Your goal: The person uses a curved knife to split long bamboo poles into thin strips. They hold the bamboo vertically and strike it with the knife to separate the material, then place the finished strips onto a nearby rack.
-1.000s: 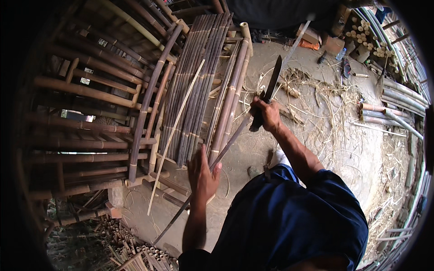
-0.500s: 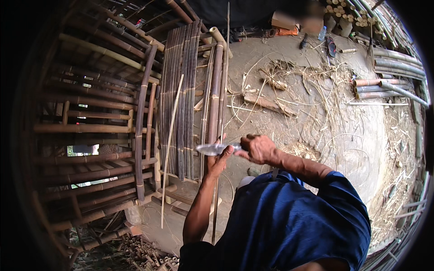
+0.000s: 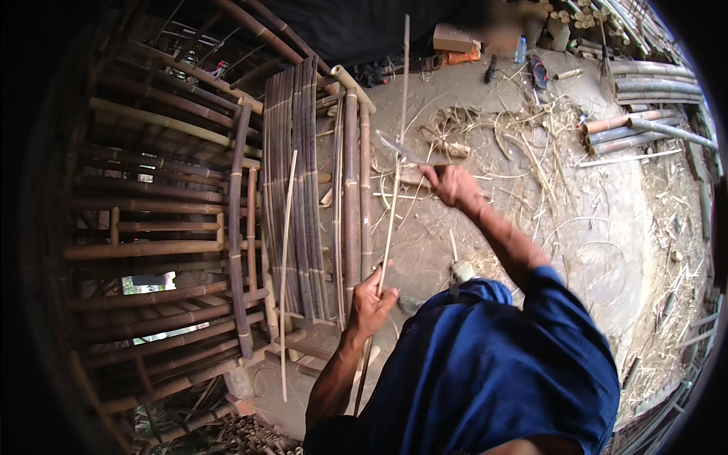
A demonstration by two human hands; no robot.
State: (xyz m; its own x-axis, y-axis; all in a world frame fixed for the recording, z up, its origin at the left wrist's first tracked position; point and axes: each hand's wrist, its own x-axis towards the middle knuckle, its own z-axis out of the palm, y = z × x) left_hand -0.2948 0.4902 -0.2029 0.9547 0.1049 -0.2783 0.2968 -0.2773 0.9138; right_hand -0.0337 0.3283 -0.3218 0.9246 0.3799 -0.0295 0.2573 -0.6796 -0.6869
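My left hand (image 3: 370,307) is closed around a long, thin bamboo strip (image 3: 393,199), which runs from beside my body out toward the far side. Farther forward, my right hand (image 3: 453,186) grips a knife (image 3: 388,142), its handle mostly covered by the fingers. The blade points to the far left and crosses the strip well ahead of my left hand. Whether the edge touches the strip I cannot tell. Left of my hands is a bamboo frame with dark slats (image 3: 292,189); a second pale strip (image 3: 288,227) lies across it.
Stacked bamboo furniture frames (image 3: 159,249) fill the left side. Shavings and offcuts (image 3: 523,144) litter the floor ahead and right. Bamboo poles (image 3: 656,87) lie at the far right. A plastic bottle (image 3: 520,50), a sandal (image 3: 538,72) and a cardboard box (image 3: 453,36) are at the back.
My right hand has moved forward with the knife, away from my left hand, where the blade was before. My left hand has come slightly nearer my body. The whole view has shifted a little.
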